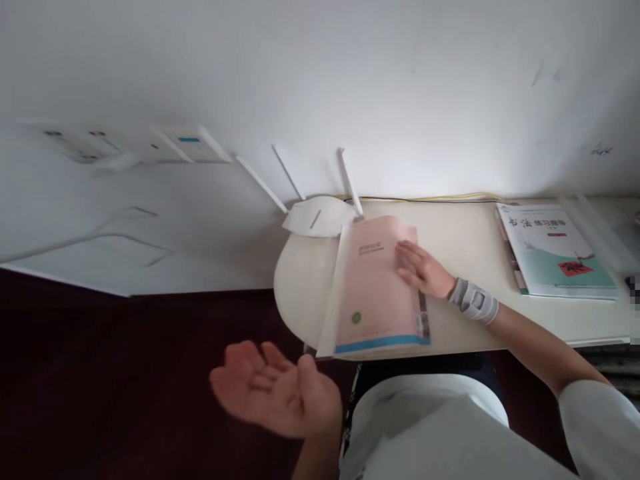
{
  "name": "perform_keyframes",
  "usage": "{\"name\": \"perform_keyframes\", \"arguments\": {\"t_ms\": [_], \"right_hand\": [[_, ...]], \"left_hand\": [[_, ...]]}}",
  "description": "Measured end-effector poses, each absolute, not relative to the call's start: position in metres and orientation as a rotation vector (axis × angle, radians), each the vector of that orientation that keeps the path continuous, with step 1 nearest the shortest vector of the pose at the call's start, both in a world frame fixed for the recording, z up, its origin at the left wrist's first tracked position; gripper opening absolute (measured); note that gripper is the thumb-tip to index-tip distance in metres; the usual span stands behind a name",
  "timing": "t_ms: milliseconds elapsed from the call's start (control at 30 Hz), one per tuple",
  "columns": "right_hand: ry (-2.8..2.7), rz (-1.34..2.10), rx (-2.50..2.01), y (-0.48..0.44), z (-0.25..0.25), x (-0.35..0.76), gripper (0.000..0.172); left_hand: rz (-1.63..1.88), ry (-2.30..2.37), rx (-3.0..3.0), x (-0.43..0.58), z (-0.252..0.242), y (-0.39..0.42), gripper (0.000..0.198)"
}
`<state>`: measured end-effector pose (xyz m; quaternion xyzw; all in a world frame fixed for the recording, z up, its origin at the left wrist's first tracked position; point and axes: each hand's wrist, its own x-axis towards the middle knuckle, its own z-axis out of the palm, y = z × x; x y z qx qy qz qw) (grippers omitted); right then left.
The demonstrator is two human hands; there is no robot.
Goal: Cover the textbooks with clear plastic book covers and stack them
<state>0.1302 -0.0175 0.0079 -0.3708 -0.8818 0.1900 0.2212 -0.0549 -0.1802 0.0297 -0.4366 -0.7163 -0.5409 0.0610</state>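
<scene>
A pink book with a blue strip along its lower edge lies on the white table. It seems to sit in a clear cover that sticks out on its left side. My right hand, with a grey band on the wrist, rests flat on the book's right part, fingers stretched out. Off the table's front left edge, my left hand is held palm up in the air. Its fingers are extended and nothing lies in it.
Behind the book stands a white router with raised antennas. Yellow and black cables run along the wall. On the right lies a stack of books with a white and green cover. Wall sockets are at the left.
</scene>
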Motion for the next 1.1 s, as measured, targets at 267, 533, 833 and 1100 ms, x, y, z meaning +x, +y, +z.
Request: {"name": "perform_keyframes", "arguments": {"t_ms": [267,533,833,1100], "right_hand": [[-2.732,0.152,-1.425,0.027,-0.025,0.109,0.077],[-2.844,0.052,-1.417,0.019,-0.026,0.11,0.083],[-2.912,-0.033,-1.185,0.007,0.0,0.102,0.055],[-3.031,-0.016,-0.412,-0.012,0.015,0.01,0.031]], "left_hand": [[-0.428,-1.71,-2.633,-0.01,0.01,-0.141,0.068],[-0.109,-1.9,-2.605,-0.001,-0.024,-0.12,0.088],[-0.551,-2.311,-2.177,-0.079,0.003,-0.097,0.046],[-1.349,-2.942,-2.069,-0.162,0.001,-0.071,0.011]]}}
